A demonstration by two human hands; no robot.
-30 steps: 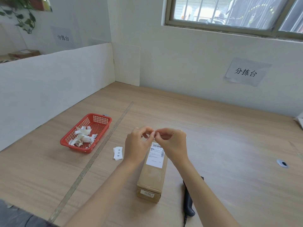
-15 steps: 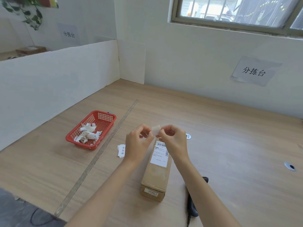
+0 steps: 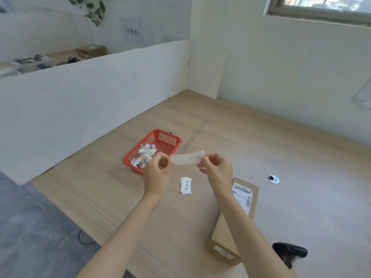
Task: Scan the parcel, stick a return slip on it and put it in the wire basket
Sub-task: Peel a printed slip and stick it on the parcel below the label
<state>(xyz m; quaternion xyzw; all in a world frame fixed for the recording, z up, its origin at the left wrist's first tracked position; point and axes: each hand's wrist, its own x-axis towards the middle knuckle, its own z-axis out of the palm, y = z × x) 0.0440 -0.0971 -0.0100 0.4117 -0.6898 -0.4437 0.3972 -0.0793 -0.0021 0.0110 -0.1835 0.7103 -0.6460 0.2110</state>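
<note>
My left hand (image 3: pixel 158 172) and my right hand (image 3: pixel 217 169) each pinch one end of a pale paper strip (image 3: pixel 187 158), held stretched between them above the table. It looks like a return slip or its backing; I cannot tell which. The parcel (image 3: pixel 230 231), a long brown cardboard box with a white barcode label (image 3: pixel 243 197) on top, lies on the table under my right forearm. A small stack of white return slips (image 3: pixel 186 186) lies on the table between my hands and the parcel. No wire basket is in view.
A red plastic basket (image 3: pixel 170 139) holding crumpled paper scraps sits just beyond my left hand. A black handheld scanner (image 3: pixel 290 252) lies right of the parcel. A metal cable grommet (image 3: pixel 273 179) is set in the table. White partition walls (image 3: pixel 100 101) bound the left and far sides.
My hands were pinched together over the parcel's label. They have moved left toward the red basket and drawn apart, with the strip now stretched between them. The view has turned left.
</note>
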